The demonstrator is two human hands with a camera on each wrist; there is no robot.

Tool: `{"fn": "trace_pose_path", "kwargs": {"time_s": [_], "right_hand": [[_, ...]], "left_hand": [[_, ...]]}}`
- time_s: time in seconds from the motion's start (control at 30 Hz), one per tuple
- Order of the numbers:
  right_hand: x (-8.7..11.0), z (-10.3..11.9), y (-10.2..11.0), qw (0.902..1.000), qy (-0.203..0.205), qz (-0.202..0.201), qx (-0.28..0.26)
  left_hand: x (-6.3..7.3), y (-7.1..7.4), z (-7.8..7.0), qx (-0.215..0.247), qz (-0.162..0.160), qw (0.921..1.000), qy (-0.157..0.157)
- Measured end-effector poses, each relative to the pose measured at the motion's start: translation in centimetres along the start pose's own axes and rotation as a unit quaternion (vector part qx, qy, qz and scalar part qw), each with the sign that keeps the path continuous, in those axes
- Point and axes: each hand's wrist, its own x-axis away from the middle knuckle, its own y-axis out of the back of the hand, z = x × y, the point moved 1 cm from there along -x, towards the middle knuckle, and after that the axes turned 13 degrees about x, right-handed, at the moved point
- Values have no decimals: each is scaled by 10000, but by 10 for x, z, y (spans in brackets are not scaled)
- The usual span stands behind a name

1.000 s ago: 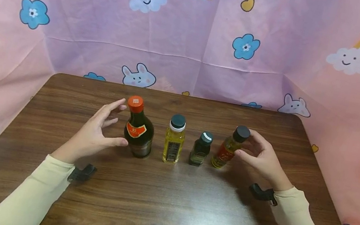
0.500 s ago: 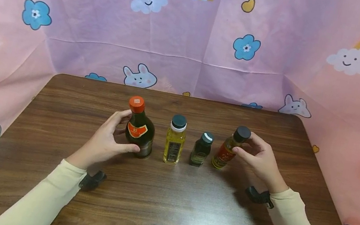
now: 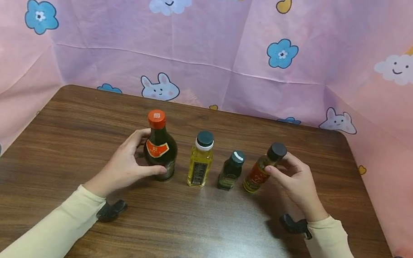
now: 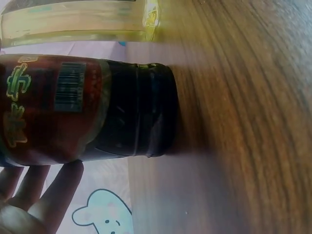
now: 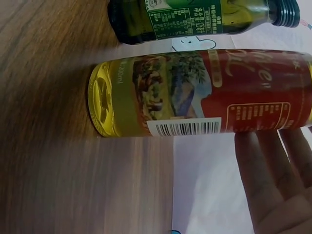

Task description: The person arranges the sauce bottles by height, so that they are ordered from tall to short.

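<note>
My left hand [image 3: 122, 167] grips the large dark bottle [image 3: 167, 152] with a red cap, its thumb on the near side and its fingers round the back left. In the left wrist view, fingertips [image 4: 70, 173] meet the bottle's red label. On the right, my right hand [image 3: 297, 186] holds the olive oil bottle [image 3: 258, 175], which has a black cap and red label; the thumb lies on its front. The right wrist view shows fingers [image 5: 258, 165] against that bottle's far side. Both bottles stand on the table.
Between the held bottles stand a clear bottle of yellow oil [image 3: 200, 165] with a dark green cap and a small dark green bottle [image 3: 229, 172]. All are in a row on the brown wooden table [image 3: 171, 233]. A pink patterned cloth [image 3: 221, 44] hangs round the back and sides.
My left hand has moved right and closed round the large dark bottle, from beside it. The right hand has shifted slightly left, its thumb now on the olive oil bottle. The bottles stay in place.
</note>
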Motion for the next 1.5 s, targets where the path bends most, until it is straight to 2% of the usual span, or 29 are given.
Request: {"fn": "trace_pose_path", "kwargs": {"time_s": [0.37, 0.6, 0.97, 1.27, 1.5], "right_hand": [[4, 0, 1, 9997, -50, -44, 214], [5, -1, 0, 9999, 36, -134, 91], [7, -3, -1, 9997, 84, -244, -45], [9, -3, -1, 9995, 65, -317, 63], [7, -1, -7, 9994, 146, -284, -145]], "left_hand": [[2, -1, -4, 18, -58, 10000, 72], [0, -3, -5, 7, -87, 9999, 106], [0, -6, -6, 159, -180, 9997, 10], [-4, -4, -4, 199, -243, 9995, -51], [-10, 2, -6, 155, -476, 9986, -188]]}}
